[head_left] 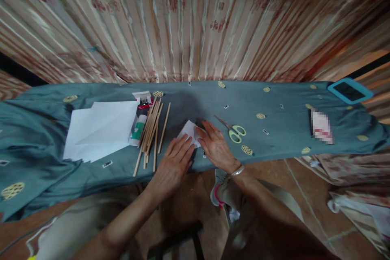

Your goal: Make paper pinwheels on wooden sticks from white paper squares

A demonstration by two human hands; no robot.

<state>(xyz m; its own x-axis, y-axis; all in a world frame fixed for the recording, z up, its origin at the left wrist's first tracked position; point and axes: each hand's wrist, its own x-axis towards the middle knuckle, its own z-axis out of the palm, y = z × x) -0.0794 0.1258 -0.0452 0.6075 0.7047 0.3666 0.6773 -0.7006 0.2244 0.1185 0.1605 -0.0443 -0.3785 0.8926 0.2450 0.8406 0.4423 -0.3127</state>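
A small folded piece of white paper (189, 128) lies on the cloth-covered table between my two hands. My left hand (175, 161) rests on its near left side, fingers stretched out and lying flat. At its right edge, my right hand (217, 148) touches the paper with thumb and fingers extended; part of the sheet is hidden under the fingertips. Just right of that hand lies a pair of scissors (233, 131) with light green handles, blades pointing up and left. Several thin wooden sticks (152, 128) lie in a loose bunch left of the paper.
A glue stick (138, 130) lies beside the sticks, with an open small red-and-white box (144, 100) behind it. White sheets (100, 130) are stacked at left. A blue-framed tablet (350, 90) and a blurred-out packet (321, 126) lie at right. A curtain (189, 24) hangs behind the table.
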